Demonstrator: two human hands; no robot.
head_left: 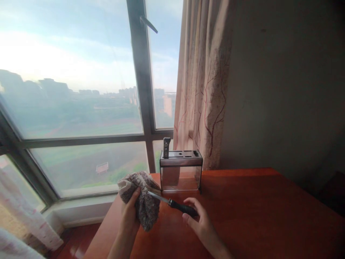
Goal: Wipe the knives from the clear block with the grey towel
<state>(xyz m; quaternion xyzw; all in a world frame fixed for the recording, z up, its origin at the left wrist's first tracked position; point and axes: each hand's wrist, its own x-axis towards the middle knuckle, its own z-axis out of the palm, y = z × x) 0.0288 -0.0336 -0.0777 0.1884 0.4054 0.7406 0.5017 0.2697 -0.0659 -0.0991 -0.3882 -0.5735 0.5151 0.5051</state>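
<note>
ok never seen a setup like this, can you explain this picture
No machine here, just a person's two bare hands, filmed by a camera worn on the head, looking forward and down. The left hand holds a bunched cloth. The right hand holds a slim tool by its black handle; the metal end points at the cloth, though contact is hard to judge. On the brown table stands a see-through holder with a dark handle sticking up from its top. Behind are a window and a curtain.

place: home room, likely | evidence: branch-patterned curtain [203, 86], large window [81, 104] overlooking greenery and distant buildings, reddish-brown table [256, 208], clear-sided knife block [185, 161], plain wall [275, 93]
</note>
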